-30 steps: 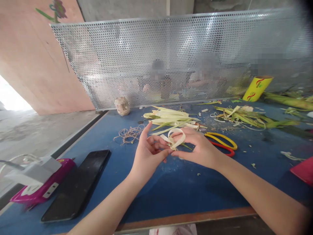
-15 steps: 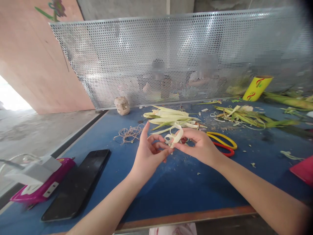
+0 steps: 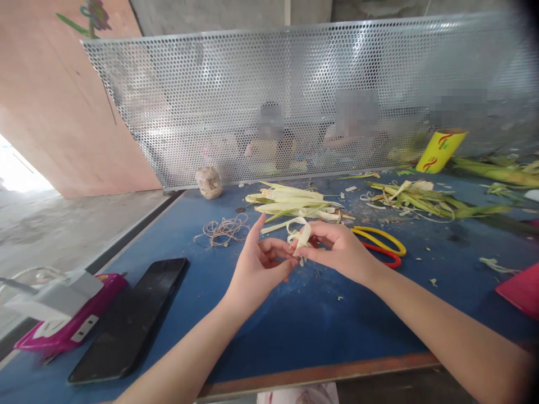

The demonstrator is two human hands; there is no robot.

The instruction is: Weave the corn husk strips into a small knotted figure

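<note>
Pale curled corn husk strips (image 3: 304, 233) are pinched between the thumb and fingers of my right hand (image 3: 343, 249). My left hand (image 3: 259, 269) meets them from the left, its thumb and curled fingers closed at the lower end of the strips while one finger points up. Exactly what the left fingertips grip is partly hidden. Just beyond my hands lies a pile of pale and green corn husks (image 3: 290, 196). Scissors with one yellow and one red handle (image 3: 385, 238) rest beside my right hand, their blades hidden. Left of my hands is a loose tangle of thin twine (image 3: 223, 231).
On the left are a black phone (image 3: 130, 320) and a magenta power strip (image 3: 71, 331) with a white plug. A wrapped lump (image 3: 209, 182), more husks (image 3: 421, 202) and a yellow tube (image 3: 441, 150) stand near the perforated metal screen (image 3: 210, 106). People sit behind it.
The view has shifted slightly. Both hands stay together, with small finger movements, and the curled husk strip between them has turned a little.
</note>
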